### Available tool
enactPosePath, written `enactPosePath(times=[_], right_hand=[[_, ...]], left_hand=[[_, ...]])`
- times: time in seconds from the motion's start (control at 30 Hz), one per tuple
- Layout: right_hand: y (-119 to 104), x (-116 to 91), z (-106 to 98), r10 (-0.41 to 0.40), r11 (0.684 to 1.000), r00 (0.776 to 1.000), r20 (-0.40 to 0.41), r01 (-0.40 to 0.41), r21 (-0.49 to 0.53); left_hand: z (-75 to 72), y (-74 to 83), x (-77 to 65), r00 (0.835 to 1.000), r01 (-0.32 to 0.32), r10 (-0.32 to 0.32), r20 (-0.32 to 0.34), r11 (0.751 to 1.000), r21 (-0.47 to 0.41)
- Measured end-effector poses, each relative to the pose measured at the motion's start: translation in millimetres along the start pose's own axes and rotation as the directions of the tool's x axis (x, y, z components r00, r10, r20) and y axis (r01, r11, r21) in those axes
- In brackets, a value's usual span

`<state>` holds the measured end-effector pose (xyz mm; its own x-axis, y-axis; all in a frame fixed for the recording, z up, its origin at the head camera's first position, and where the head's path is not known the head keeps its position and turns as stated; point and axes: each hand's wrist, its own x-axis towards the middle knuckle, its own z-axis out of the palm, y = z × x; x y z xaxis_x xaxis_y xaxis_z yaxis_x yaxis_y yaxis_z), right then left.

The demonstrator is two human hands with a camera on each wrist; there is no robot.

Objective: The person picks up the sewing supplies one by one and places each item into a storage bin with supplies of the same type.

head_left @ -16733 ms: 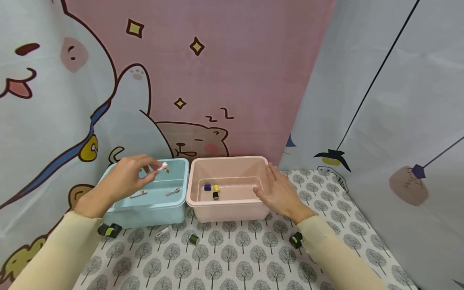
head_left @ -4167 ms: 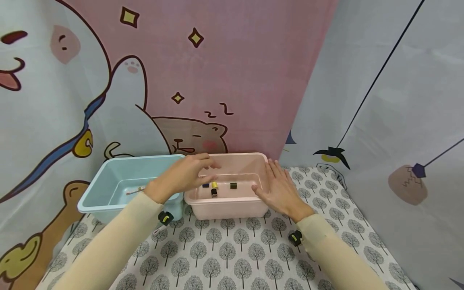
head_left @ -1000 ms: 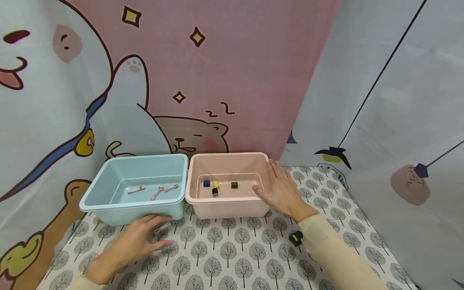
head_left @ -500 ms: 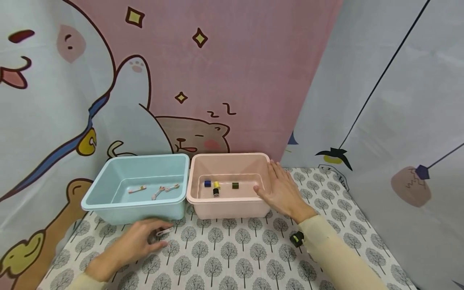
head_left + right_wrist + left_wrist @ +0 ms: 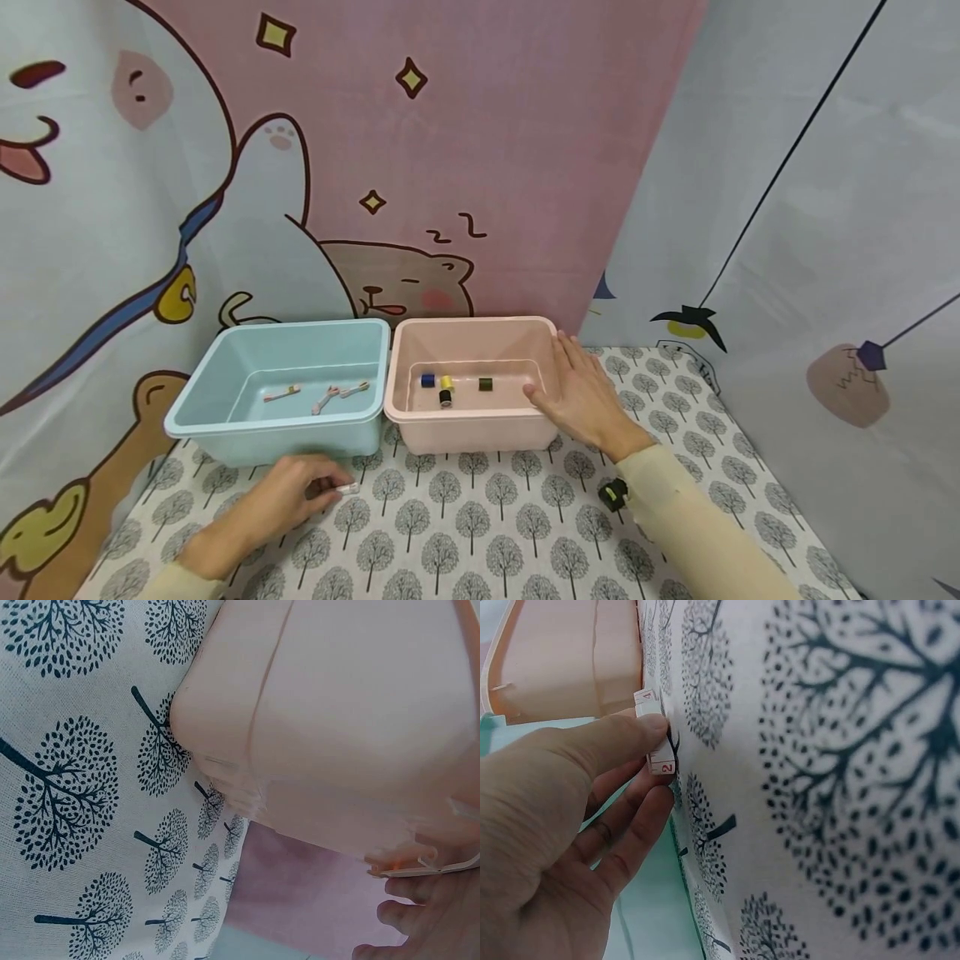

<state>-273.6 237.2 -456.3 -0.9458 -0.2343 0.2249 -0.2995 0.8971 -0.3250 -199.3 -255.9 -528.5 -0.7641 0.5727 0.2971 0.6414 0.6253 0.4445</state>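
My left hand [image 5: 288, 496] pinches a small white measuring tape [image 5: 348, 488] between thumb and fingers, low over the cloth in front of the blue bin [image 5: 273, 432]. Red numbers show on the folded tape in the left wrist view. Three similar small pinkish-white strips lie inside the blue bin, one of them [image 5: 282, 393] apart at the left. My right hand [image 5: 588, 400] rests with straight fingers against the right side of the pink bin [image 5: 468, 435]. Inside that bin are a blue spool [image 5: 427, 380], a yellow spool [image 5: 447, 382], a black spool [image 5: 446, 398] and a green spool [image 5: 486, 384].
The bins stand side by side against a printed curtain [image 5: 525, 167]. A cloth with a tree pattern [image 5: 472, 533] covers the table. A black wrist device [image 5: 612, 495] shows beside the right sleeve.
The green spool has gone from the cloth into the pink bin, and a third strip now lies in the blue bin. My left hand has closed on the tape that lay on the cloth.
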Motion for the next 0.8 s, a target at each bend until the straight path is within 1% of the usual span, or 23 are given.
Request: enactPosePath(times=[0.17, 0.43, 0.7, 0.8], right_hand=[[-1, 0, -1, 0.001, 1.000, 1.000, 0.006, -0.001, 0.004], [-1, 0, -2, 0.002, 1.000, 1.000, 0.008, -0.002, -0.001], [-1, 0, -2, 0.009, 1.000, 1.000, 0.013, -0.009, -0.012], [0, 0, -3, 0.010, 1.000, 1.000, 0.013, -0.010, -0.008]], left_hand=[[-0.1, 0.6, 0.6, 1.000, -0.014, 0.014, -0.007, 1.000, 0.005], [-1.4, 2.5, 3.9, 0.994, -0.096, 0.097, -0.052, 0.995, 0.025], [-4.1, 8.7, 6.7, 0.991, -0.111, 0.112, -0.067, 0.994, 0.016], [-5.0, 10.8, 7.7, 0.989, -0.125, 0.126, -0.083, 0.992, 0.017]])
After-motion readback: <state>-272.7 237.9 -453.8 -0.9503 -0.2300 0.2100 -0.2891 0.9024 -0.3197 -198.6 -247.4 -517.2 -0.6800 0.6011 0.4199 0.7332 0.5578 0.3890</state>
